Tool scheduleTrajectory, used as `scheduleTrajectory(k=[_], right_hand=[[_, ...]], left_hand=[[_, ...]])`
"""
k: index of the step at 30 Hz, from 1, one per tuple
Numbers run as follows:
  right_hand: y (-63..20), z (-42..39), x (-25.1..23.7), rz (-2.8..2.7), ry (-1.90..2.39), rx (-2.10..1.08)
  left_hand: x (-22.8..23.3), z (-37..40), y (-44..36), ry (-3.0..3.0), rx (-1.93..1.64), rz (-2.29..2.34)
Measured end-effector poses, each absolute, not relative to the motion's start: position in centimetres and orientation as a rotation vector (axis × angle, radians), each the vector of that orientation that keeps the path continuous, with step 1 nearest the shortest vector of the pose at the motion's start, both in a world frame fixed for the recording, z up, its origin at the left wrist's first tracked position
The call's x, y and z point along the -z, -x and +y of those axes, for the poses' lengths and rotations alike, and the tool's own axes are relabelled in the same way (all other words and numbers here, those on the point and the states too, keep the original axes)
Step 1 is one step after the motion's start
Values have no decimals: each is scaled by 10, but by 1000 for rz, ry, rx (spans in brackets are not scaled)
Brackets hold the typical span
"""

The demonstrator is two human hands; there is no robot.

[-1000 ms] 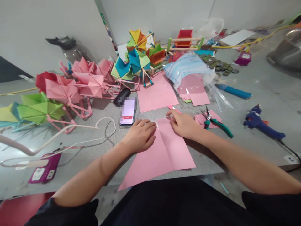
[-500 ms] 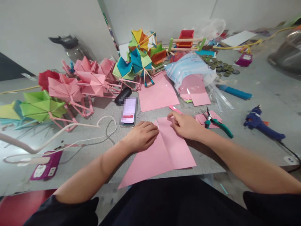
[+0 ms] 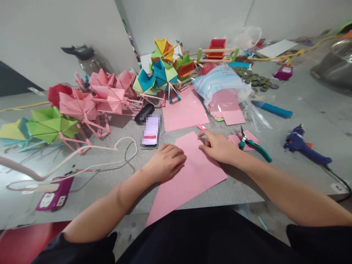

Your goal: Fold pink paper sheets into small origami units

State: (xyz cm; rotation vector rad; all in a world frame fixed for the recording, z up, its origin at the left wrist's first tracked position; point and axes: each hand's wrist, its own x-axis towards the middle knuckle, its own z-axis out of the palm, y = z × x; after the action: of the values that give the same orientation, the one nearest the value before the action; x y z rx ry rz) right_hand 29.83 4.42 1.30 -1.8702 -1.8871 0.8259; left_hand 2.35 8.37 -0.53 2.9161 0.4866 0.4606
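While both hands rest at the lower centre of the frame, the pink sheet [image 3: 189, 172] lies between them on the grey table [image 3: 132, 198], and its lower left corner reaches past the table edge, close to the dark clothing. The left hand [image 3: 167, 161] is on the left side of the sheet, with its fingers together and slightly curled; the tips point to the middle of the paper, but I cannot tell if they grip it. At the opposite side, the right hand [image 3: 218, 148] has its index finger bent and its thumb apart from it, both near the upper right edge of the paper, and nothing is pinched between their tips.

On the clear plastic bag [image 3: 220, 82], in the upper right part of the frame, blue letters are printed, of which "COPY" can be made out; the remainder is too creased for reading. The purple power block [image 3: 62, 190] at the lower left carries white labels, too small to read. At the right edge, a white sticker [image 3: 339, 188] shows a dark mark, also not legible. The screen of the phone [image 3: 151, 132], left of centre, is partly pixelated.
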Motion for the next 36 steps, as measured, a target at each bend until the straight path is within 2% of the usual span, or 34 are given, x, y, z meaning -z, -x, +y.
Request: scheduleTrajectory(k=[21, 32, 36], right_hand=[[-300, 44, -18, -1918, 1937, -857], [-300, 42, -27, -1898, 1920, -1028], [-303, 41, -25, -1947, 1943, -981]], left_hand=[[8, 79, -25, -2974, -557, 388], [10, 81, -27, -2929, -486, 257], [11, 83, -27, -2953, -464, 233]])
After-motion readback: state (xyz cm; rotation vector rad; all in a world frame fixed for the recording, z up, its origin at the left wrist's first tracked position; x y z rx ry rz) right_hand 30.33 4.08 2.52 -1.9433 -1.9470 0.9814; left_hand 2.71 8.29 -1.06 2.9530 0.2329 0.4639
